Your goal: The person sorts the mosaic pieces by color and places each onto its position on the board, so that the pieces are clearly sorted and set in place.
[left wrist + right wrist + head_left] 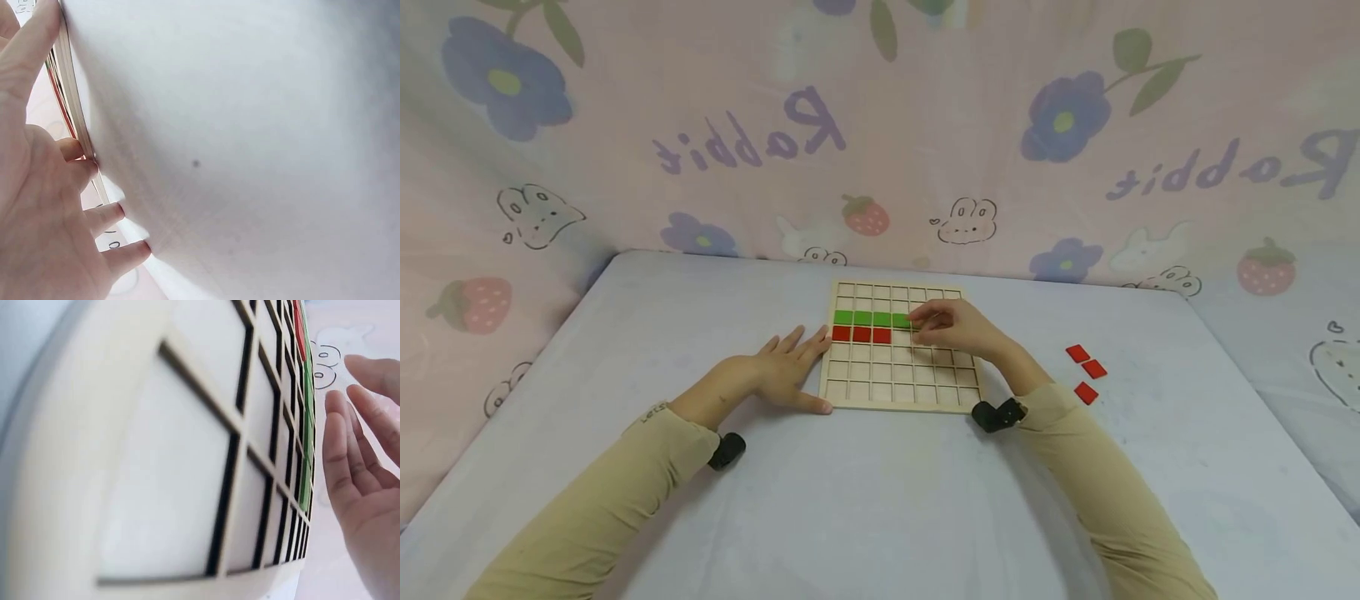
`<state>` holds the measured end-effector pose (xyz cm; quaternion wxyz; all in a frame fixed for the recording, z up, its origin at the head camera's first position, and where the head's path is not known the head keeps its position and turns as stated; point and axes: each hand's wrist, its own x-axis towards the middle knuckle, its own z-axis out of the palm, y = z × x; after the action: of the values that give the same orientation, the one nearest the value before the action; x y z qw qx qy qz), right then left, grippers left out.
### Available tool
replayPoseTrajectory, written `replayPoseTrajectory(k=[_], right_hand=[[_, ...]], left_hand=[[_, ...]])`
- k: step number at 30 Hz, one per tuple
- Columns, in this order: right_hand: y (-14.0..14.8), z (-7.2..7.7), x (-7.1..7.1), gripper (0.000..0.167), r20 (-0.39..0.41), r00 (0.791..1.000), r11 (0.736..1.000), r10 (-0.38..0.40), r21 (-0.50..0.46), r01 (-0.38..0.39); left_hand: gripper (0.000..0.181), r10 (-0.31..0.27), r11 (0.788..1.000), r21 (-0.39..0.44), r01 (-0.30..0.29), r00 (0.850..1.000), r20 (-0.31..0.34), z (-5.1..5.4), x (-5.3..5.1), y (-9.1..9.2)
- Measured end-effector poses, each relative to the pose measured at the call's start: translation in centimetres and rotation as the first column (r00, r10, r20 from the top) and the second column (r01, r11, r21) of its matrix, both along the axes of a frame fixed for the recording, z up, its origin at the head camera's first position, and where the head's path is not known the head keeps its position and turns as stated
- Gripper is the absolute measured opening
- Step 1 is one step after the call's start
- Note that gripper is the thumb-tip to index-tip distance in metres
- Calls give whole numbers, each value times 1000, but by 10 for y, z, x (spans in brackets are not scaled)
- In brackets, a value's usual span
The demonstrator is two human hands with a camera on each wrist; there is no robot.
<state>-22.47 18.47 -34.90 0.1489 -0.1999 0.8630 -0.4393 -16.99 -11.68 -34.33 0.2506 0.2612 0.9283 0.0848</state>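
Note:
A wooden grid board (860,392) lies flat on the table, divided into square cells. Green square tiles (862,318) fill part of one row; my right hand hides that row's right part in the head view. Just nearer to me, three red square tiles (861,335) sit side by side from the left edge. My left hand (782,371) rests on the table with spread fingers, its thumb and fingertips against the board's left edge. Above the green row hovers my right hand (958,329), thumb and fingers apart; the right wrist view shows nothing between them.
Three loose red tiles (1086,392) lie on the white tablecloth (880,500) to the right of the board. Behind the table hangs a pink curtain (910,150) printed with rabbits, flowers and strawberries. Both wrists wear black cameras (997,414).

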Motion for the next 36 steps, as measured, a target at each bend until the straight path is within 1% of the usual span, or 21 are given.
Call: replayPoseTrajectory(k=[6,14,18,21,26,29,36], right_hand=[[11,-2,2,38,-10,1000,1000,-11,-8,11],[20,-3,6,38,-15,999,1000,-30,-2,30],[23,-2,7,37,-14,999,999,-40,-6,40],[26,-2,8,37,-19,999,999,-50,-7,50],[33,-5,9,37,-33,997,998,-66,11,67],[36,-6,9,37,-21,997,997,-78,16,78],[46,-6,11,37,-17,996,996,-84,11,84]], left_hand=[[102,-8,1000,0,8,1000,-3,0,0,1],[102,-21,1000,-7,21,1000,1,2,0,3],[104,-17,1000,-21,18,1000,3,1,-1,3],[105,-14,1000,-18,15,1000,4,0,-1,3],[106,-13,1000,-11,13,1000,-4,-3,-3,1],[105,-11,1000,-24,11,1000,-5,-5,-3,0],[105,-15,1000,14,15,1000,6,1,0,-1]])
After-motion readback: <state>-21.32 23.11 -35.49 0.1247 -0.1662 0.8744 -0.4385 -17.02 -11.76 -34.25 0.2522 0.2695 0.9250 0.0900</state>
